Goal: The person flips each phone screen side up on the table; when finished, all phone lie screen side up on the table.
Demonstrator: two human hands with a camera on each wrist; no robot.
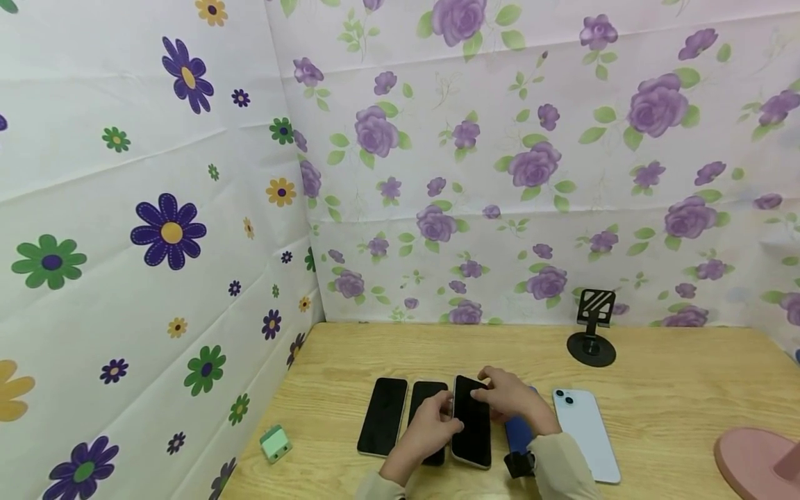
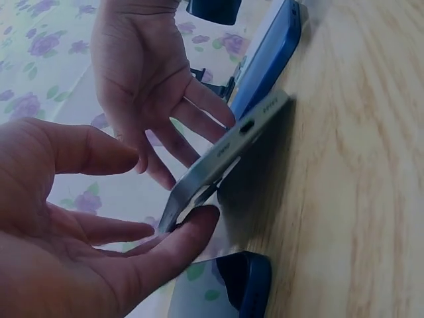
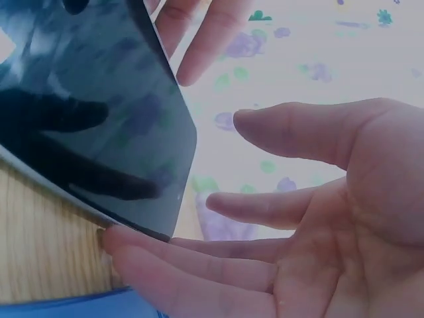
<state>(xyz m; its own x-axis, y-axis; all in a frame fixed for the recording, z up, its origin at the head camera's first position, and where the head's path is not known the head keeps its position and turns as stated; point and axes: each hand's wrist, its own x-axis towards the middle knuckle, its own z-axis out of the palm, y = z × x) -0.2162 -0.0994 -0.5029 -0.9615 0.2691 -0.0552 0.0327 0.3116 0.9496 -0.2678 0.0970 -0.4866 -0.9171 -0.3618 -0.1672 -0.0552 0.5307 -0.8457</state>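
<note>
A black-screened smartphone (image 1: pixel 471 423) stands tilted between both hands, its left side raised above the table. In the left wrist view its bottom edge with the charging port (image 2: pixel 246 126) faces the camera. My left hand (image 1: pixel 431 425) has extended fingertips at and under the raised side, and its thumb is apart from the screen. On the other side, my right hand (image 3: pixel 324 218) touches the phone's corner with nearly straight lower fingers. Its thumb and index finger are clear of the phone. Beside the right hand lies a blue phone (image 1: pixel 518 436), partly hidden by the wrist.
Two dark phones, one at far left (image 1: pixel 382 417) and one beneath the left hand (image 1: pixel 428 393), lie on the wooden table (image 1: pixel 325 389). A light-blue phone (image 1: pixel 587 434) lies right. Also present: a black phone stand (image 1: pixel 592 333), a green cube (image 1: pixel 275 443) and a pink round base (image 1: pixel 750 458).
</note>
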